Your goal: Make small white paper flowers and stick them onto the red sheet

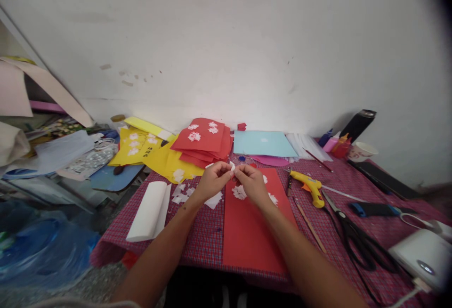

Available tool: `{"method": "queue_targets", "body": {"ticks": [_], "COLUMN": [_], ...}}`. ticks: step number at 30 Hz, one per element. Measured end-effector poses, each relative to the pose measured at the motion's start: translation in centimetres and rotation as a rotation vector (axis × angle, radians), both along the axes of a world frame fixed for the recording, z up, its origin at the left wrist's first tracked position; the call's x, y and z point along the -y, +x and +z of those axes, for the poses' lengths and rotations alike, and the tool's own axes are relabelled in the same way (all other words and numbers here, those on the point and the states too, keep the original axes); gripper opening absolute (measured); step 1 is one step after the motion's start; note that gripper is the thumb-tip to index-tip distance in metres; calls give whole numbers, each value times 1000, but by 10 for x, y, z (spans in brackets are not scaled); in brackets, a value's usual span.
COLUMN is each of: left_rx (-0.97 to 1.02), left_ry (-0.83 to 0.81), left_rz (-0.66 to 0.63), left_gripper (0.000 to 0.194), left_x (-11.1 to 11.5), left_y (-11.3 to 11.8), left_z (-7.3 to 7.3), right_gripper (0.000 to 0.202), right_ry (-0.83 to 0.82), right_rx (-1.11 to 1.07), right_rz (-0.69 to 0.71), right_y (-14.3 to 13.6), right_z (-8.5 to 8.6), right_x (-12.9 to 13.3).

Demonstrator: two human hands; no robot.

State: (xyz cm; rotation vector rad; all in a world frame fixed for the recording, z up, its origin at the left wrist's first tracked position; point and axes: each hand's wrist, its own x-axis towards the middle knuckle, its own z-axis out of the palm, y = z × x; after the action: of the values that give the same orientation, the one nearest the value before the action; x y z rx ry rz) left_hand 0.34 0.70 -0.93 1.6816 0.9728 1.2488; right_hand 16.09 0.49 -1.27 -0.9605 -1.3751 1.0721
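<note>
My left hand (216, 179) and my right hand (251, 183) meet above the far end of a red paper sheet (254, 232). A small piece of white paper (232, 166) is pinched between the fingertips of both. White paper flowers (239, 192) lie on the red sheet, partly covered by my right hand. Left of the sheet are white paper scraps (181, 197) and a folded white paper (150, 209). My left forearm passes over part of that area.
Red cards (203, 133) with flowers are stacked at the back, beside yellow sheets (160, 164) and a light blue sheet (263, 143). On the right lie a yellow glue gun (307, 183), black scissors (353, 232), a wooden stick (310, 228) and a white power box (420, 251).
</note>
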Motion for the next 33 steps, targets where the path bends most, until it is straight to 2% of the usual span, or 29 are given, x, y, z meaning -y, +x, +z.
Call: {"method": "queue_targets", "body": {"ticks": [15,28,33], "left_rx": [-47,-87,-97], "left_ry": [9,3,14], "left_rz": [18,63,58], "left_gripper": [15,15,15], "left_x": [0,0,0], "left_y": [-1,-3,-2], "left_z": [2,4,5], "right_gripper": [21,24,25], "right_ry": [-12,-109,-108], "right_rx": [3,-50,-31], "right_rz": [29,56,14], "right_y": [0,0,0], "right_z": [3,4,2], "right_x": [1,0,-1]}}
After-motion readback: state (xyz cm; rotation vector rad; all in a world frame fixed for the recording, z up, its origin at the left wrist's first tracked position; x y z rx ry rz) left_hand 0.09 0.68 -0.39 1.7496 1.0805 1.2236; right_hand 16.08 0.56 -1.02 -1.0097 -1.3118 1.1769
